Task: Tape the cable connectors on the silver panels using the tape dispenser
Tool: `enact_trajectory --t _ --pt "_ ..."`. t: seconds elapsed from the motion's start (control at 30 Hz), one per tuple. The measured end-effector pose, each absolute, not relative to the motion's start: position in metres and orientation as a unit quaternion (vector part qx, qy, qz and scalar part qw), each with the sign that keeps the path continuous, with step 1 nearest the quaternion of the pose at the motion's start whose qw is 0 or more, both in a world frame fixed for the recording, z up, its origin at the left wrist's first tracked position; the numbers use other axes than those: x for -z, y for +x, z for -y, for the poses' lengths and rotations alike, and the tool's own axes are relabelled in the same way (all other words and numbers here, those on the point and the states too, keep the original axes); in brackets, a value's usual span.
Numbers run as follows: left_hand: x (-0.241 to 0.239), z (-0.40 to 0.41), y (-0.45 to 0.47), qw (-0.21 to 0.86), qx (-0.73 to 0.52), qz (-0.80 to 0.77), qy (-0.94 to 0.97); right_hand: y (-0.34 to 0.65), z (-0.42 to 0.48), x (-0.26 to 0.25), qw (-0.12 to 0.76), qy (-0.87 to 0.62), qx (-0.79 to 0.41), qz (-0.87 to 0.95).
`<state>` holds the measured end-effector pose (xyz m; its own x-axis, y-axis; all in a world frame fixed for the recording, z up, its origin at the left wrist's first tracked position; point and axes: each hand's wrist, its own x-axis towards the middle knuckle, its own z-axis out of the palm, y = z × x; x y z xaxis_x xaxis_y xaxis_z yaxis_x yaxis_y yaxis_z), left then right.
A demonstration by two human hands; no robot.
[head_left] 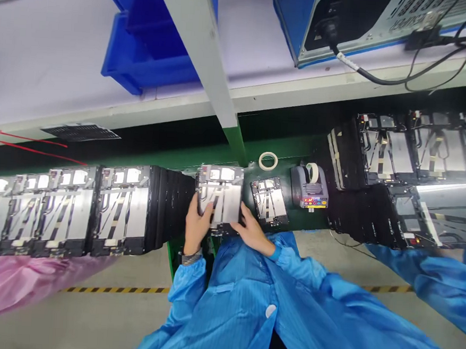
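Observation:
An opened tablet unit (226,198), with silver battery faces and dark flat cables showing, is held between my two hands at the front of the green bench. My left hand (198,224) grips its left edge, the thumb lying over the face. My right hand (253,232) is closed on the lower right edge. Whether more units lie under it, I cannot tell. A second opened tablet unit (270,201) lies slightly tilted on the bench, just right of my right hand. Beyond it stands a grey tape dispenser (308,189) with a roll in it.
Rows of opened tablet units stand on the left (122,204) and right (390,153). A tape roll (268,154) lies near a post (230,137). Blue bins (153,57) and a cabled computer case (347,23) sit on the shelf. Co-workers' pink sleeve (29,282) and blue sleeve (429,278) flank me.

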<state>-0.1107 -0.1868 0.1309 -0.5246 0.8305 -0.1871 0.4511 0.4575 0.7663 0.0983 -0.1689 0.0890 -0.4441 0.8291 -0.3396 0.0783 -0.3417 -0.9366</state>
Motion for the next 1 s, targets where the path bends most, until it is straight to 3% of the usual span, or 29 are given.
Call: enact_trajectory --t 0.23,0.43,0.67,0.8,0.9,1.0 --pt "-0.117 0.192 -0.150 0.268 -0.286 -0.854 0.340 0.036 0.167 -0.068 0.188 -0.472 -0.665 0.547" --pt "-0.121 0.186 -0.141 0.284 -0.248 -0.862 0.338 0.031 0.169 -0.059 0.224 -0.487 -0.646 0.544" --pt "-0.100 0.176 -0.165 0.252 -0.216 -0.863 0.381 0.039 0.150 -0.053 0.353 -0.509 -0.654 0.436" --pt "-0.124 0.169 -0.134 0.150 -0.328 -0.837 0.411 0.110 0.143 -0.046 0.450 -0.576 -0.645 0.222" --pt "-0.145 0.159 -0.097 0.212 -0.390 -0.758 0.478 0.193 0.166 -0.029 0.497 -0.654 -0.560 0.109" --pt "-0.147 0.144 -0.057 0.312 -0.358 -0.689 0.547 0.268 0.195 -0.011 0.527 -0.705 -0.475 0.010"
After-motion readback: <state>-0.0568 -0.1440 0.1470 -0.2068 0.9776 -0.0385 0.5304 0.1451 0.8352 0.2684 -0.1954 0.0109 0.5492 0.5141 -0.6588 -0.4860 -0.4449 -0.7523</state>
